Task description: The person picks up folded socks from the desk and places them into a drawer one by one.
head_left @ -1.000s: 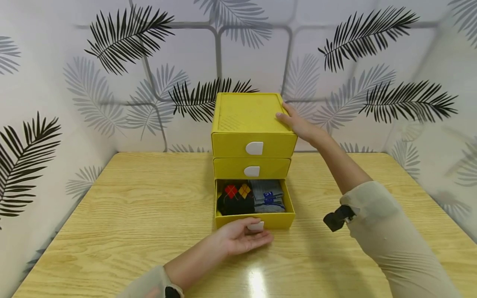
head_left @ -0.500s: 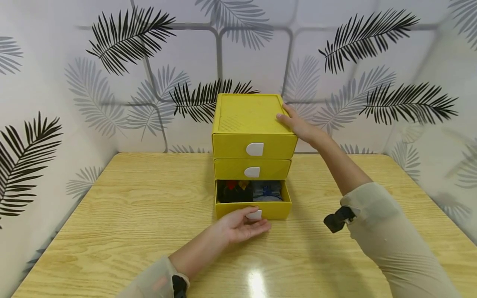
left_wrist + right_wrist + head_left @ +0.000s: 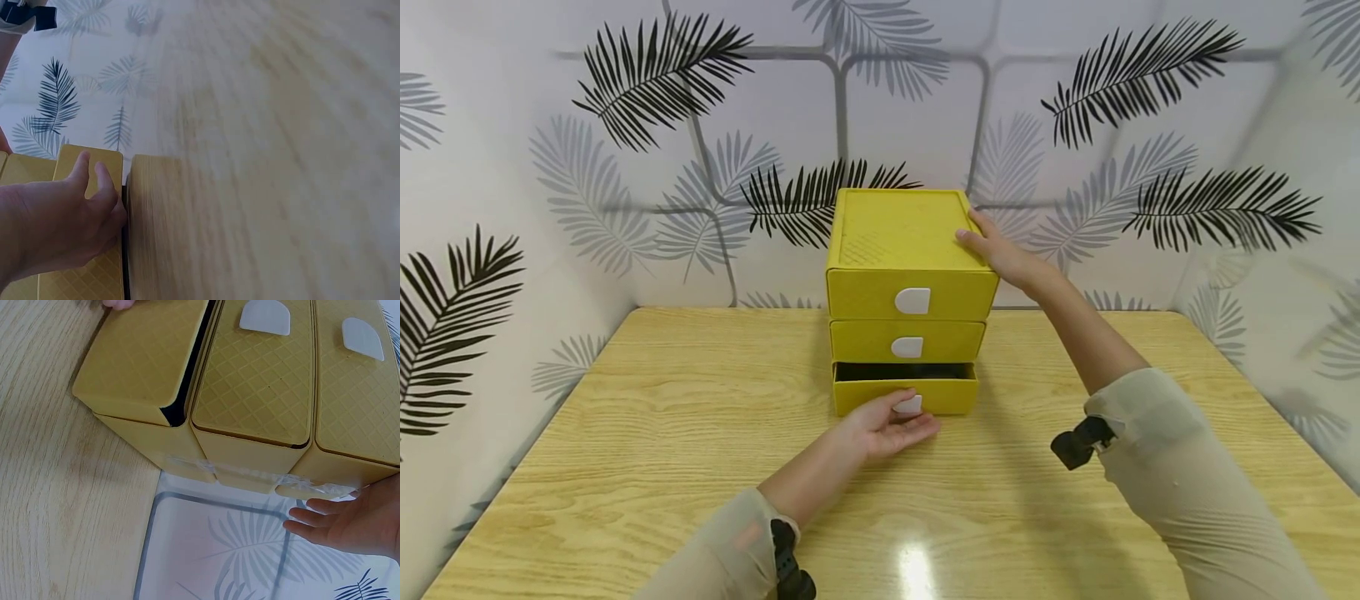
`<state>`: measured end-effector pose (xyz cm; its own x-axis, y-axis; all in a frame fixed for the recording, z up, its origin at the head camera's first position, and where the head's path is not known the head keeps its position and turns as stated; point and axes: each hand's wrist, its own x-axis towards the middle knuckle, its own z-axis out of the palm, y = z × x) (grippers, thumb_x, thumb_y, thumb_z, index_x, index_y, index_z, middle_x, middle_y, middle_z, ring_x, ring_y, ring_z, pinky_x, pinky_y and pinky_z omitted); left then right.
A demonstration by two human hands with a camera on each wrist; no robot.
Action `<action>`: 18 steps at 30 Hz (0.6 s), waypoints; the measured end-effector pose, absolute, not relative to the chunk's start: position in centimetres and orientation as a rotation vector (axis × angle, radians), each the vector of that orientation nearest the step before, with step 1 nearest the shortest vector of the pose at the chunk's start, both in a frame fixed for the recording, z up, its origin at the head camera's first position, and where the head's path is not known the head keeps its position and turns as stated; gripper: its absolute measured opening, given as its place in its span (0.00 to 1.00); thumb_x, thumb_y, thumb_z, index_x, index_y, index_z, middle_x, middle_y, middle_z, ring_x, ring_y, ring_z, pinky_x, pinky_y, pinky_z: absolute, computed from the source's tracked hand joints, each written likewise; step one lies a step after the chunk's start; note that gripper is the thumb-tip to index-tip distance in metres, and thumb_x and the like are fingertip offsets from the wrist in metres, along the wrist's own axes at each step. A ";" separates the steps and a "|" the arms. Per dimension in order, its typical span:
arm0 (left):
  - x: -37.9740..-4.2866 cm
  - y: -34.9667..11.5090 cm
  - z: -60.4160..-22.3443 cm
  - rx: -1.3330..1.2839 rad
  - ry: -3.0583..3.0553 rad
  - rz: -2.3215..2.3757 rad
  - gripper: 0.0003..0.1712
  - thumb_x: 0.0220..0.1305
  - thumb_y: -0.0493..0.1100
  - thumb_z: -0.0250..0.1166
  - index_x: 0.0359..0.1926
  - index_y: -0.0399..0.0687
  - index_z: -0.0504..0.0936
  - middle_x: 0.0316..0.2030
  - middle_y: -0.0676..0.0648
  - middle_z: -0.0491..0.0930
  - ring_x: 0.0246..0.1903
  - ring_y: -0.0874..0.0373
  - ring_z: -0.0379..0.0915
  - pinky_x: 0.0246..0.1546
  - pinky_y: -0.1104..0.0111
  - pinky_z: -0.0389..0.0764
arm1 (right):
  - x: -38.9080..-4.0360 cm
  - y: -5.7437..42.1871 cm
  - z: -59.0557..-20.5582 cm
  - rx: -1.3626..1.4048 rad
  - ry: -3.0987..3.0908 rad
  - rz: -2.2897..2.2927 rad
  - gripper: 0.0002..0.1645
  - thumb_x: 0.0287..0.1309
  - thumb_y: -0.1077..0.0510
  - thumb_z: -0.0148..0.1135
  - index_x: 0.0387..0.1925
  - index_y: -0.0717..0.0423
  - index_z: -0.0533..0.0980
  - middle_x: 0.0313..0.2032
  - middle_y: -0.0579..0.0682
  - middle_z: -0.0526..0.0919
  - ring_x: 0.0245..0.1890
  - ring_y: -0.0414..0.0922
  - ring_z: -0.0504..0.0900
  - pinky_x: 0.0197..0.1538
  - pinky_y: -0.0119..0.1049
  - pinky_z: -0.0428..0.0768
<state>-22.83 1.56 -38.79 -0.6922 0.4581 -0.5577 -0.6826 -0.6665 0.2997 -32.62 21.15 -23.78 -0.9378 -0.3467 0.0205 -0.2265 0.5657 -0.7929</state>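
A yellow three-drawer box (image 3: 898,233) stands on the table, with a white tab on each drawer front. Its bottom drawer (image 3: 951,398) sticks out a little, and the inside looks dark. My left hand (image 3: 876,429) touches this drawer's front at the white tab (image 3: 912,405), thumb above and extended fingers below it. In the left wrist view, the left hand (image 3: 69,219) lies against the drawer front. My right hand (image 3: 1003,250) rests on the box's top right edge. In the right wrist view, the right hand (image 3: 356,519) has its fingers extended along the side.
Under the box is a light wood-grain table (image 3: 700,400). Behind it rises a pale backdrop (image 3: 910,117) printed with leaves. The middle drawer (image 3: 865,340) and top drawer (image 3: 865,293) sit flush in the box.
The bottom drawer has slid inward, with my left hand moving forward along with it. The dark and blue-grey folded clothes inside have gone out of sight. My right hand has stayed in place.
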 end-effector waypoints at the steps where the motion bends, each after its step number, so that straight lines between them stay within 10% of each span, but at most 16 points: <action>1: -23.0 1.6 -38.7 -0.591 0.657 2.323 0.23 0.67 0.36 0.53 0.57 0.27 0.58 0.60 0.31 0.57 0.61 0.36 0.54 0.57 0.58 0.63 | -32.6 21.2 -23.8 -0.487 2.658 -1.313 0.40 0.69 0.46 0.35 0.70 0.55 0.29 0.69 0.59 0.29 0.67 0.53 0.34 0.65 0.51 0.36; 18: -26.0 1.3 -39.5 -0.561 0.760 2.251 0.27 0.66 0.38 0.55 0.57 0.23 0.57 0.58 0.31 0.60 0.59 0.37 0.58 0.56 0.55 0.63 | -32.5 21.1 -23.8 -0.493 2.653 -1.329 0.40 0.69 0.46 0.35 0.70 0.56 0.30 0.69 0.59 0.30 0.67 0.53 0.34 0.65 0.50 0.36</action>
